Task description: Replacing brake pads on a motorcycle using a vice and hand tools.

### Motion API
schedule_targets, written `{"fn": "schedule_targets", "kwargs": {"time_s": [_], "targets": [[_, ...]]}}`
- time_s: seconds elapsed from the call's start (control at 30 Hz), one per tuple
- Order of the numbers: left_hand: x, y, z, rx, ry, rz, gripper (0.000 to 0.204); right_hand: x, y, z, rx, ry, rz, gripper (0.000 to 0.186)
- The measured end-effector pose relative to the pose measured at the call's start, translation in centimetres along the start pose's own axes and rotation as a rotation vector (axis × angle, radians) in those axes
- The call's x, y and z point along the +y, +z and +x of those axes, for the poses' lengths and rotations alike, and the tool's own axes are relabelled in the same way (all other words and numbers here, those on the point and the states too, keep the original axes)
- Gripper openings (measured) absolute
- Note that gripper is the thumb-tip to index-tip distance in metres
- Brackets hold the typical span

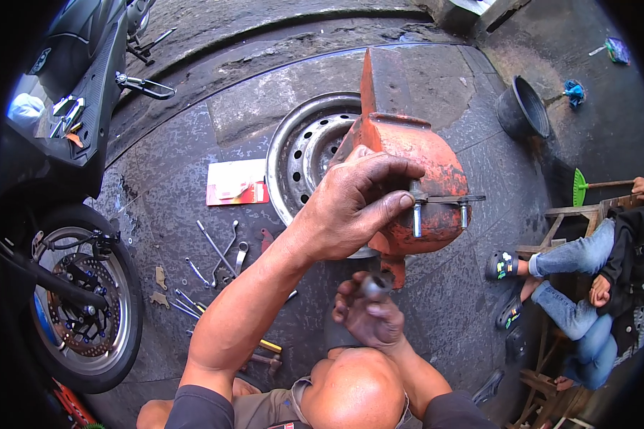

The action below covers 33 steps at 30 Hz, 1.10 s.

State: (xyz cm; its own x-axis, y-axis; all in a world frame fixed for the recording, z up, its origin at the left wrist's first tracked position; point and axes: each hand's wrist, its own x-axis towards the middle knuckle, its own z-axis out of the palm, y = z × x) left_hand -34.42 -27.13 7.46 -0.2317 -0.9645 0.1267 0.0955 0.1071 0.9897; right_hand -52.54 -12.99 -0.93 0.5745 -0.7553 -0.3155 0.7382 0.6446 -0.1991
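My left hand [350, 204] pinches a flat metal bracket [444, 199] between thumb and fingers. Two shiny pins [418, 220] point down from it. The bracket is in front of a worn orange metal body [426, 154], rounded at one side with an upright plate at its back; I cannot tell if they touch. Lower down, my right hand [376, 318] is closed round a short grey cylindrical metal piece [374, 287], blurred by motion. A steel wheel rim [283, 154] lies behind the orange body, partly hidden by it and my left hand.
Several wrenches [225, 250], two small flat metal plates [159, 286] and a hammer [265, 359] lie left of my arm. A red-and-white package [236, 182] is beside the rim. A motorcycle wheel [86, 300] stands left. A black bucket [522, 111] and a seated person [579, 300] are right.
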Motion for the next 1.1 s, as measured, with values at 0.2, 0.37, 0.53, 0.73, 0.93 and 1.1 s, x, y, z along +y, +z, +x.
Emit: {"fn": "schedule_targets", "kwargs": {"time_s": [0.2, 0.37, 0.53, 0.73, 0.93, 1.1], "targets": [[-0.4, 0.0, 0.3, 0.003, 0.080, 0.124, 0.031, -0.7, 0.7, -0.4, 0.066, -0.041, -0.036, 0.059], [-0.8, -0.2, 0.4, 0.002, 0.144, 0.131, 0.031, -1.8, 4.0, -0.4, 0.164, 0.018, 0.116, 0.062], [-0.7, -0.3, 0.5, 0.000, 0.172, 0.188, 0.032, -1.7, 2.7, 0.0, 0.316, 0.046, 0.100, 0.067], [-0.6, -0.3, 0.4, -0.010, 0.150, 0.158, 0.031, -1.5, 2.4, 0.0, 0.277, 0.041, 0.089, 0.062], [-0.5, -0.3, 0.4, -0.007, 0.156, 0.153, 0.031, -1.5, 2.0, -0.1, 0.307, 0.036, 0.041, 0.057], [-0.6, -0.1, 0.4, -0.010, 0.147, 0.144, 0.031, -1.9, 1.6, -0.4, 0.290, 0.091, -0.074, 0.058]]}}
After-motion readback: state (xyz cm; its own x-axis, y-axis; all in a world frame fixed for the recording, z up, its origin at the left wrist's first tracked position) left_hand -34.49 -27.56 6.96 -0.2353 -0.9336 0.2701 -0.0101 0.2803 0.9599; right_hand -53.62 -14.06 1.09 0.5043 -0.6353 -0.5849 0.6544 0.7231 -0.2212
